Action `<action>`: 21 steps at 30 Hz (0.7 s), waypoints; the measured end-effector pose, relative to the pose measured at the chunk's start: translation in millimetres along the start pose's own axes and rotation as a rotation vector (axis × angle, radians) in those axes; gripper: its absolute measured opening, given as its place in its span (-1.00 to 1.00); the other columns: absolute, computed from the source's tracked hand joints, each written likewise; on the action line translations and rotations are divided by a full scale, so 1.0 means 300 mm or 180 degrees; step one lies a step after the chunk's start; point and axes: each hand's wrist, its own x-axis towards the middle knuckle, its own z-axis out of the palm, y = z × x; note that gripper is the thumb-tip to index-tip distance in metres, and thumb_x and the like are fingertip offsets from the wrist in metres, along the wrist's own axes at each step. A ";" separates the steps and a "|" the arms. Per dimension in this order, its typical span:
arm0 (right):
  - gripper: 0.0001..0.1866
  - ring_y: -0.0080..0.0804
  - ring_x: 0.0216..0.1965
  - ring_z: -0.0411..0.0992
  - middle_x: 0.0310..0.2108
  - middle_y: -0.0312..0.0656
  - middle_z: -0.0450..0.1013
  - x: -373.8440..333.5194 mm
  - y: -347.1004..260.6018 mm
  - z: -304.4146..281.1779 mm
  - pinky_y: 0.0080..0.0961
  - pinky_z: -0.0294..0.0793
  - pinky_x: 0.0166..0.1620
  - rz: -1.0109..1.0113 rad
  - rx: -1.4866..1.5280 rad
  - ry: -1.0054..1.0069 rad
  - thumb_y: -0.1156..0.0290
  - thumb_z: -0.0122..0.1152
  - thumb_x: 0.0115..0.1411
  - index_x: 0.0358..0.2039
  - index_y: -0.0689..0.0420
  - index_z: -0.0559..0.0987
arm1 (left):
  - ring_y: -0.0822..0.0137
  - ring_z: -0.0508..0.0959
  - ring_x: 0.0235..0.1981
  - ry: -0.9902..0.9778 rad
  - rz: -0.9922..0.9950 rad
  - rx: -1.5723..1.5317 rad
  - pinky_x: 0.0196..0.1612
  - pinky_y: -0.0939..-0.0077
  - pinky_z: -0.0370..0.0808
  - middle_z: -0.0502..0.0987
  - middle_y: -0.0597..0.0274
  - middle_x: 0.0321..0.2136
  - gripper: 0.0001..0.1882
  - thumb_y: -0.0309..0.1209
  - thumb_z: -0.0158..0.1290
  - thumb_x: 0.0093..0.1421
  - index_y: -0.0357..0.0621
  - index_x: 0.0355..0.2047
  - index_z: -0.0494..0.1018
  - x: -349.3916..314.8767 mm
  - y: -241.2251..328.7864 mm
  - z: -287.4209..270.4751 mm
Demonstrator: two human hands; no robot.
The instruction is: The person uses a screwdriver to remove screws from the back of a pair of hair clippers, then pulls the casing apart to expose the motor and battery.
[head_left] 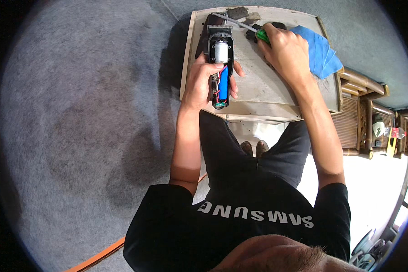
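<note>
My left hand (198, 86) is wrapped round a black hair clipper (231, 68), held over the near left of the small table with its blade end pointing away from me. The casing is open. Inside sit a silver motor (221, 53), a blue battery (224, 84), red wires and a small green board at the bottom end. My right hand (286, 53) grips the green handle of a screwdriver (240, 24). Its grey shaft slants left, and the tip is just beyond the clipper's blade; whether they touch I cannot tell. Behind the clipper lies a dark, smooth piece (202, 38), partly hidden.
A pale wooden table (258, 90) carries dark scraps (238, 12) at its far edge, black pieces (250, 34) by my right hand and folded blue cloth (321, 52) at right. Bamboo furniture (349, 120) stands right of the table, with a red-labelled bottle (398, 133) on it.
</note>
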 end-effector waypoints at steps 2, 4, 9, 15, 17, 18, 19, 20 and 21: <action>-0.75 0.06 -0.37 0.64 -0.40 -0.03 0.65 -0.002 -0.007 -0.011 -0.05 0.61 -0.32 0.0012 0.0054 0.0048 0.25 0.37 0.22 -0.18 0.09 0.60 | 0.19 0.66 -0.59 -0.0037 0.0028 0.0006 -0.51 0.32 0.71 0.58 -0.30 -0.28 -0.28 -0.21 -0.10 0.32 -0.49 0.36 0.17 0.001 0.001 -0.001; -0.76 0.06 -0.38 0.64 -0.41 -0.02 0.65 -0.006 -0.011 -0.017 -0.05 0.61 -0.33 0.0018 0.0109 0.0097 0.25 0.37 0.22 -0.18 0.08 0.60 | 0.19 0.67 -0.58 -0.0028 0.0000 0.0126 -0.51 0.31 0.71 0.58 -0.28 -0.27 -0.28 -0.21 -0.11 0.32 -0.49 0.37 0.16 0.001 0.001 0.000; -0.73 0.04 -0.34 0.66 -0.37 -0.06 0.66 -0.006 -0.016 -0.019 -0.05 0.64 -0.28 0.0090 0.0164 0.0094 0.23 0.38 0.21 -0.17 0.10 0.60 | 0.20 0.67 -0.57 -0.0037 -0.0007 0.0009 -0.51 0.32 0.71 0.58 -0.26 -0.26 -0.28 -0.21 -0.11 0.34 -0.48 0.37 0.17 0.002 -0.005 -0.006; -0.71 0.00 -0.35 0.66 -0.37 -0.05 0.66 -0.011 -0.020 -0.020 -0.09 0.63 -0.29 0.0098 0.0336 0.0261 0.21 0.38 0.21 -0.12 0.07 0.63 | 0.19 0.65 -0.59 -0.0083 -0.0044 -0.0083 -0.54 0.31 0.70 0.59 -0.28 -0.30 -0.27 -0.15 -0.13 0.35 -0.49 0.37 0.17 0.006 -0.008 -0.016; -0.71 -0.01 -0.36 0.66 -0.37 -0.06 0.66 -0.011 -0.019 -0.019 -0.10 0.63 -0.30 0.0090 0.0359 0.0287 0.21 0.38 0.21 -0.12 0.07 0.63 | 0.19 0.64 -0.60 -0.0136 -0.0061 -0.0133 -0.55 0.31 0.69 0.59 -0.28 -0.31 -0.25 -0.12 -0.14 0.35 -0.49 0.37 0.18 0.010 -0.014 -0.027; -0.71 -0.01 -0.36 0.66 -0.37 -0.06 0.66 -0.011 -0.018 -0.019 -0.11 0.63 -0.30 0.0079 0.0381 0.0315 0.21 0.38 0.22 -0.12 0.06 0.63 | 0.19 0.63 -0.61 -0.0115 -0.0055 -0.0187 -0.55 0.31 0.69 0.59 -0.29 -0.32 -0.23 -0.10 -0.14 0.34 -0.49 0.37 0.18 0.012 -0.016 -0.031; -0.71 -0.01 -0.36 0.66 -0.37 -0.06 0.66 -0.011 -0.019 -0.019 -0.11 0.63 -0.30 0.0084 0.0385 0.0314 0.21 0.38 0.22 -0.12 0.06 0.63 | 0.19 0.63 -0.61 -0.0091 -0.0050 -0.0238 -0.56 0.31 0.68 0.58 -0.30 -0.34 -0.22 -0.07 -0.15 0.33 -0.49 0.37 0.19 0.012 -0.016 -0.036; -0.71 -0.01 -0.37 0.66 -0.37 -0.06 0.66 -0.011 -0.020 -0.020 -0.11 0.63 -0.30 0.0080 0.0399 0.0313 0.21 0.38 0.22 -0.12 0.06 0.63 | 0.21 0.62 -0.62 -0.0120 -0.0074 -0.0178 -0.58 0.31 0.68 0.58 -0.31 -0.34 -0.19 -0.04 -0.16 0.31 -0.48 0.36 0.18 0.014 -0.013 -0.041; -0.71 -0.01 -0.37 0.66 -0.37 -0.06 0.66 -0.011 -0.020 -0.019 -0.11 0.63 -0.30 0.0076 0.0411 0.0313 0.21 0.37 0.22 -0.12 0.07 0.63 | 0.21 0.62 -0.62 -0.0120 -0.0080 -0.0176 -0.58 0.31 0.68 0.58 -0.31 -0.34 -0.19 -0.04 -0.16 0.31 -0.48 0.36 0.18 0.015 -0.017 -0.048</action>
